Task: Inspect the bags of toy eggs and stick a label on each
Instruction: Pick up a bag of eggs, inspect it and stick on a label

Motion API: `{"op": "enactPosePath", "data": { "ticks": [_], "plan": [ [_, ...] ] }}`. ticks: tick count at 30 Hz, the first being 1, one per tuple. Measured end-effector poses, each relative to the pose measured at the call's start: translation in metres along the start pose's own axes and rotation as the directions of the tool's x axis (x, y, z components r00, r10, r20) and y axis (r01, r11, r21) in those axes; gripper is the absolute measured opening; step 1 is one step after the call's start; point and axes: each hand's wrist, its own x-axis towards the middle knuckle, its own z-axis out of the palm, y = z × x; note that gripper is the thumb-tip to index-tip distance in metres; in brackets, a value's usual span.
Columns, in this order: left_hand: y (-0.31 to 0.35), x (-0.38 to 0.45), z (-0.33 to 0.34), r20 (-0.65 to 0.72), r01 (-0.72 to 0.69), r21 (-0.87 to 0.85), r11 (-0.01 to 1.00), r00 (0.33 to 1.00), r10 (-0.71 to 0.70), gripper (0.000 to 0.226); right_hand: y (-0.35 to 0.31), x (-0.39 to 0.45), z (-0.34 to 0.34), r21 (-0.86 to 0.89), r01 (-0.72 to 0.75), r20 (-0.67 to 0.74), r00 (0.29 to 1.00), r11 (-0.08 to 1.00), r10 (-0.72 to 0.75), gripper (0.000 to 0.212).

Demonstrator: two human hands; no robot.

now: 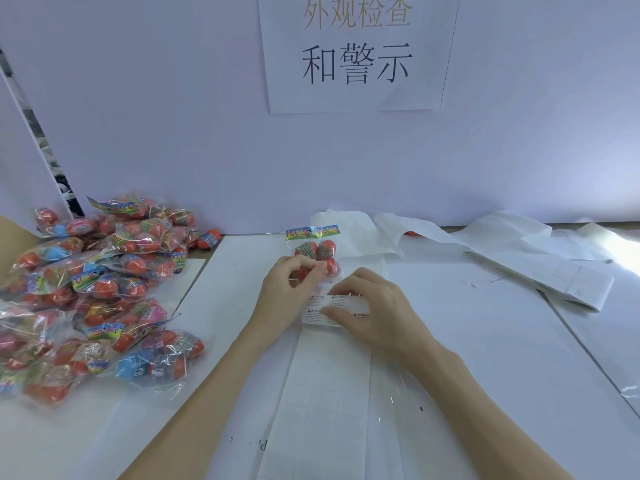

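While your left hand [289, 292] rests on the lower part of the bag of toy eggs [316, 252] at the centre of the white table [485, 341], its fingertips [313, 268] are curled together over the clear plastic, thumb and forefinger closed to a narrow pinch; whether they grip the bag itself or a small label cannot be told. Your right hand [372, 313] lies just beside it, palm down, with its fingers pressed onto the strip of warning labels [334, 308], which sits immediately below the bag and touches both hands. That strip continues toward you as a long band of empty backing paper [322, 393], marked with a faint grid, passing between your two forearms. The bag in hand shows a colourful printed header at its far end and several orange-red eggs beneath it. At your left, a heaped pile of bagged eggs [93, 292] covers the table's edge, holding orange, blue and pink eggs in clear wrappers. Crumpled white sheets [374, 233] lie behind the bag, and further used strips of backing paper [554, 275] lie well apart at your right. On the wall ahead hangs a paper sign [356, 53] printed with large Chinese characters.
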Motion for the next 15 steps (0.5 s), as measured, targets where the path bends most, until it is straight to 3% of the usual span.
{"op": "enactPosePath", "data": {
  "ticks": [4, 7, 10, 15],
  "plan": [
    [0.007, -0.003, -0.003, 0.069, -0.017, -0.05, 0.999, 0.997, 0.021, 0.024, 0.005, 0.003, -0.008, 0.01, 0.016, -0.125, 0.992, 1.0, -0.015, 0.014],
    [0.009, -0.005, -0.002, 0.131, -0.067, -0.052, 0.996, 0.989, 0.073, 0.012, 0.007, 0.001, -0.012, 0.011, 0.008, -0.178, 0.984, 1.0, -0.006, 0.014],
    [0.007, -0.005, -0.001, 0.13, -0.095, -0.031, 0.995, 0.987, 0.098, 0.01, 0.004, 0.001, -0.012, 0.026, 0.001, -0.201, 0.98, 1.0, 0.004, 0.015],
    [0.007, -0.003, -0.003, 0.078, -0.052, -0.043, 0.998, 0.995, 0.056, 0.025, 0.001, 0.0, -0.011, -0.065, 0.076, -0.238, 0.967, 0.995, -0.089, 0.01]
  ]
}}
